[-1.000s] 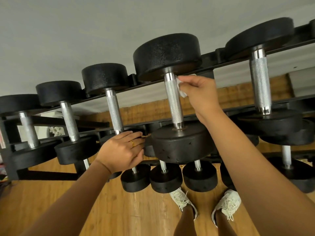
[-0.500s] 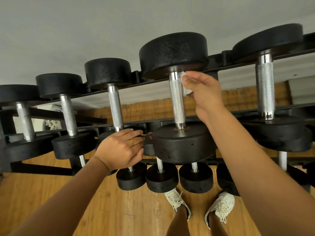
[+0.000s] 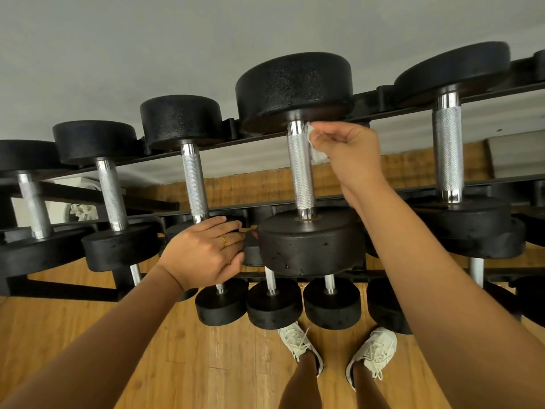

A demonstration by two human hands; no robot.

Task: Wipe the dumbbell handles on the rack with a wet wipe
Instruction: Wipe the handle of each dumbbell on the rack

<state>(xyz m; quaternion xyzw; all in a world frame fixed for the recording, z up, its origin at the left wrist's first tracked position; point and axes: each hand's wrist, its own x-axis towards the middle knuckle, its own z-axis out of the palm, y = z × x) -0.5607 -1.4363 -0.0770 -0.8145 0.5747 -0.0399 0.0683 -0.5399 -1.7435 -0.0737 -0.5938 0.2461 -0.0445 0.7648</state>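
A black rack point(image 3: 380, 98) carries a row of black dumbbells with knurled silver handles. My right hand point(image 3: 348, 154) pinches a white wet wipe point(image 3: 315, 149) against the right side of the large middle dumbbell's handle point(image 3: 300, 169), near its top just under the far weight. My left hand point(image 3: 203, 252) rests with curled fingers on the near weight of the dumbbell to the left, whose handle point(image 3: 194, 181) rises above it; a small dark packet point(image 3: 250, 236) pokes out past its fingertips.
Further silver handles stand to the left point(image 3: 110, 193) and right point(image 3: 448, 149) on the top tier. Smaller dumbbells point(image 3: 274, 305) hang on the lower tier above a wooden floor. My white sneakers point(image 3: 371, 352) stand just in front of the rack.
My right hand has slid the wipe up the middle handle toward the far weight. My left hand has stayed where it was.
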